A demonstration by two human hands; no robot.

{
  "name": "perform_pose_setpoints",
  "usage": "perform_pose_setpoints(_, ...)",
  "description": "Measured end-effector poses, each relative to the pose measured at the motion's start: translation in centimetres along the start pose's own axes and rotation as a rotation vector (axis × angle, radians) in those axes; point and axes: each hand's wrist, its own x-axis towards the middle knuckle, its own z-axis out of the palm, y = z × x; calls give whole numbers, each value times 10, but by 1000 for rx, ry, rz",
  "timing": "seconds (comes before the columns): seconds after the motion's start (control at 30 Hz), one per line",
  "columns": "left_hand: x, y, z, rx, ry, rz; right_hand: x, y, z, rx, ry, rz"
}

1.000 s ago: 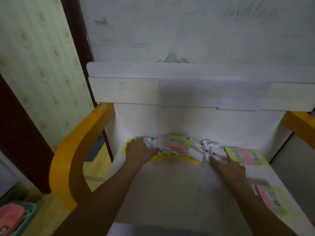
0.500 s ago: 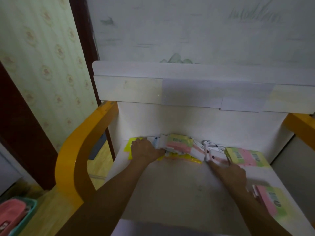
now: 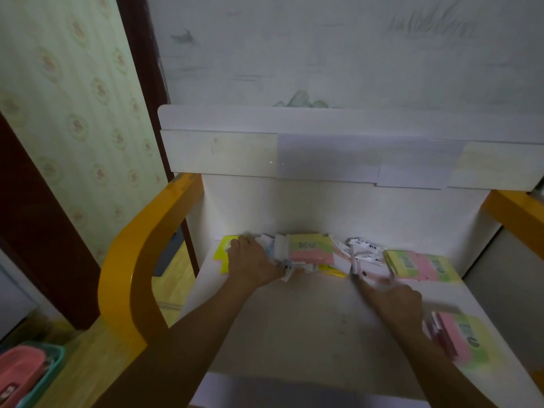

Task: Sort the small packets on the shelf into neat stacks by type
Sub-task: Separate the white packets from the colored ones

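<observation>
The left hand (image 3: 253,266) is lying flat, fingers spread, on the loose heap of packets (image 3: 309,253) at the back of the shelf (image 3: 309,334), while the right hand (image 3: 396,298) is reaching toward the white packets (image 3: 365,260) — whether it is pinching one, I cannot tell. Pressing sideways is risking mixed types sliding together — and the arm is passing close to the stack (image 3: 459,334) at the right edge, likely nudging it off.
</observation>
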Motion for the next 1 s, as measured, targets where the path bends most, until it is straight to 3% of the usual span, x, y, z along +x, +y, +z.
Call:
perform_pose_setpoints(0.4,5,-17,-14,-57,122,108,-5,-2,-3,-38,-26,42)
perform_pose_setpoints(0.67,11,-49,-45,-64,105,171,-25,-7,-13,44,49,76)
perform_pose_setpoints(1.0,1,-55,-77,-331,336,233,-54,-33,-34,159,188,-110)
